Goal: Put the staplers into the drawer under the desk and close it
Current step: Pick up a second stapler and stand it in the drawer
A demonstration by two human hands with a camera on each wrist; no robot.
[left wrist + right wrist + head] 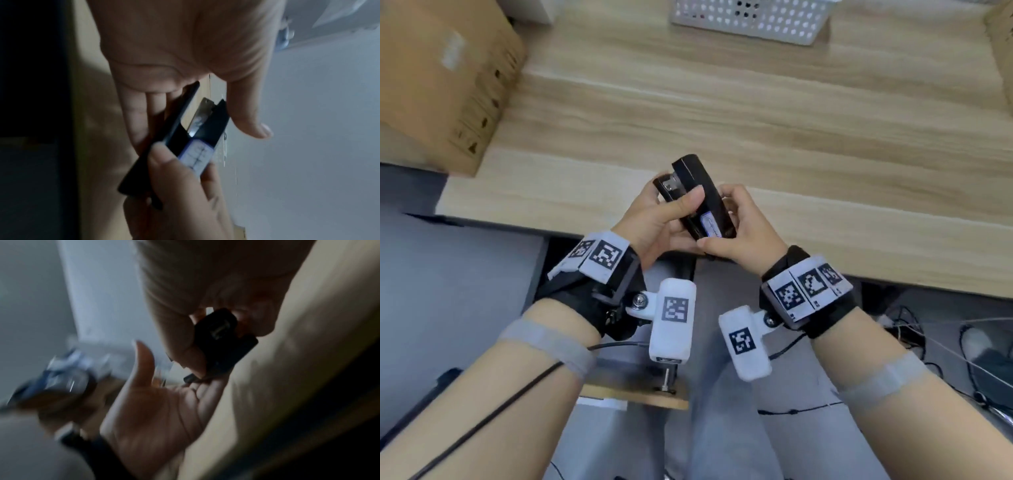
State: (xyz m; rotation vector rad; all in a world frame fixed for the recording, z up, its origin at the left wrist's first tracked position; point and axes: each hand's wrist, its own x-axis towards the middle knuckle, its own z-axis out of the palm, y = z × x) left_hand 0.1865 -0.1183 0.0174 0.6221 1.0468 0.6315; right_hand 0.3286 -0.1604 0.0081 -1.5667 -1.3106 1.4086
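Note:
A black stapler point(693, 169) with a small white label is held in the air over the front edge of the wooden desk point(756, 120). My left hand point(671, 209) has it between the thumb, laid on its side, and straight fingers under its base point(141, 123). My right hand point(736, 222) grips the rear end with curled fingers point(180, 345). The left wrist view shows the stapler point(213, 129) slightly sprung apart. Below my left wrist a wooden panel with a metal knob point(633, 394) sticks out under the desk. Whether it is the drawer front I cannot tell.
A cardboard box point(441, 78) stands on the desk's left end. A white perforated basket point(750, 17) sits at the back. My grey trouser legs point(722, 428) are below the hands. Cables point(928, 329) lie on the floor at the right.

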